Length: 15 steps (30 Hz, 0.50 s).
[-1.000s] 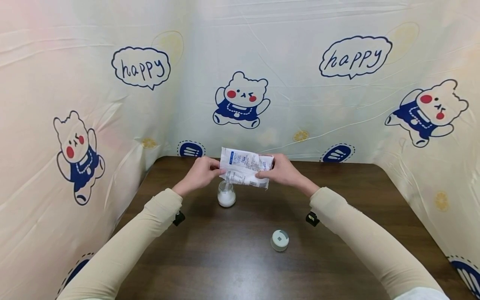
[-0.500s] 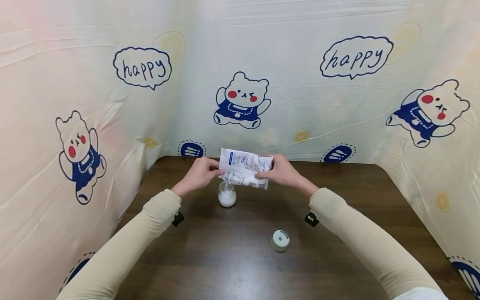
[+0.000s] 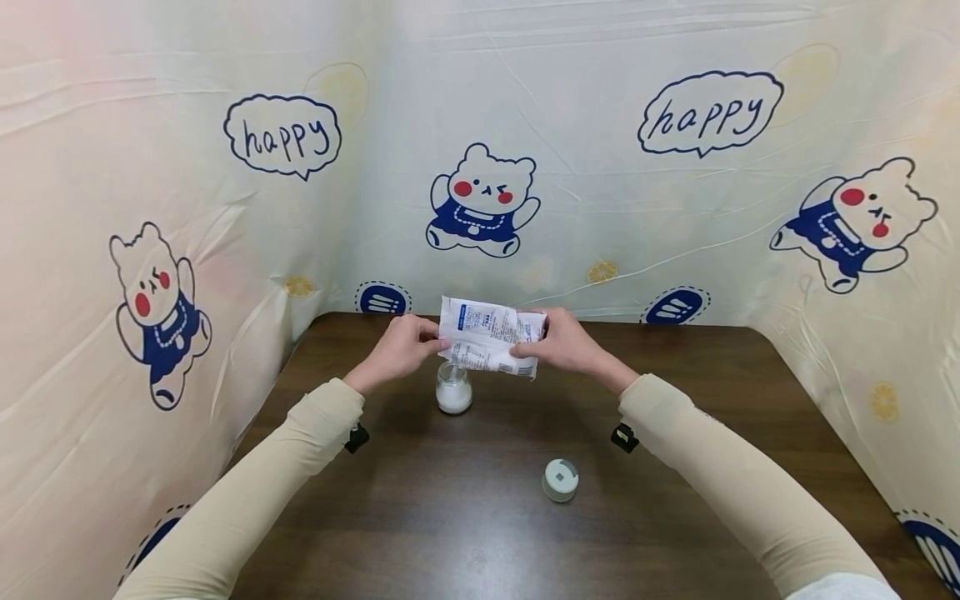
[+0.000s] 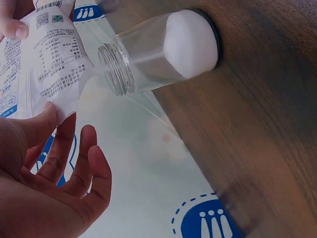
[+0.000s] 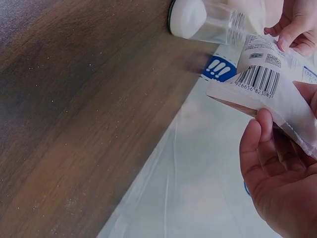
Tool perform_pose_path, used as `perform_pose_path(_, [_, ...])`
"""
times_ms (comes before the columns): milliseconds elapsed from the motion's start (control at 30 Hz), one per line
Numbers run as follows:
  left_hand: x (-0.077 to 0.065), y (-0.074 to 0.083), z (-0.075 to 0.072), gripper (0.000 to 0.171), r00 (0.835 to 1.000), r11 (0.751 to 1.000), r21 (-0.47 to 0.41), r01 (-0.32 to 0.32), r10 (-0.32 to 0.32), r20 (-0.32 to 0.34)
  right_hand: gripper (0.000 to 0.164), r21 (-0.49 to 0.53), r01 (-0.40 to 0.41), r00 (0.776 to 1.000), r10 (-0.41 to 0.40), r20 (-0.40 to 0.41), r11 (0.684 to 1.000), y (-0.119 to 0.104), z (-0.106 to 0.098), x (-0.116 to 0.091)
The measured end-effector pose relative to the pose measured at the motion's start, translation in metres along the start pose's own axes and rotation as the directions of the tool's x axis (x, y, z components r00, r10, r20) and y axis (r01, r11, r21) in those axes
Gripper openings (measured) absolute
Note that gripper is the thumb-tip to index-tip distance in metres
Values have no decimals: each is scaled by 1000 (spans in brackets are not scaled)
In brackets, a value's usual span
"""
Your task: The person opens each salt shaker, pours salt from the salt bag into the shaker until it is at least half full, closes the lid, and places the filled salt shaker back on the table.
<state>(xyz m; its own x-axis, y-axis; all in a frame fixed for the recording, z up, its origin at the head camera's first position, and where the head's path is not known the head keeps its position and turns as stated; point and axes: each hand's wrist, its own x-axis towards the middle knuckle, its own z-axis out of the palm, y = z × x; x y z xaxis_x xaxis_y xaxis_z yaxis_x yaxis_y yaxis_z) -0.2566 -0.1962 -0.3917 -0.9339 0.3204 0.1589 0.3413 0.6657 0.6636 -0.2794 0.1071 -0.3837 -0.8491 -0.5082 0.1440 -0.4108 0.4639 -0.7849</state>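
Only a sliver of movement since the head view of a second ago: the white bag [image 3: 483,348] sits a hair lower and farther left, little enough that I could put it down to camera sway. I take that steadiness as good for the pouring, which I judge to be under way. At the left, the left hand [image 3: 397,350] pinches the bag's near end between thumb and fingers, its remaining fingers loose. Next along, the glass jar [image 3: 453,398] stands upright on the table [image 3: 405,517], its open mouth just beneath the bag's lower left corner. From the left wrist I see a pale stream [image 4: 151,56] leading through the jar's neck toward the white powder [image 4: 187,45] in the bottom; whether the level has risen, I cannot tell. The bag hangs tilted between both hands. At its other end the right hand [image 3: 566,342] grips it, thumb across the front. Below that hand, a small round lid [image 3: 561,480] rests apart from the jar.
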Motion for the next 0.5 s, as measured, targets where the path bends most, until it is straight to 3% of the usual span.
perform_pose_path(500, [3,-1,-2,19,1000,1000,-12,-12,12,5,44,5,-3,1000,3,-12,1000,0,-1,2])
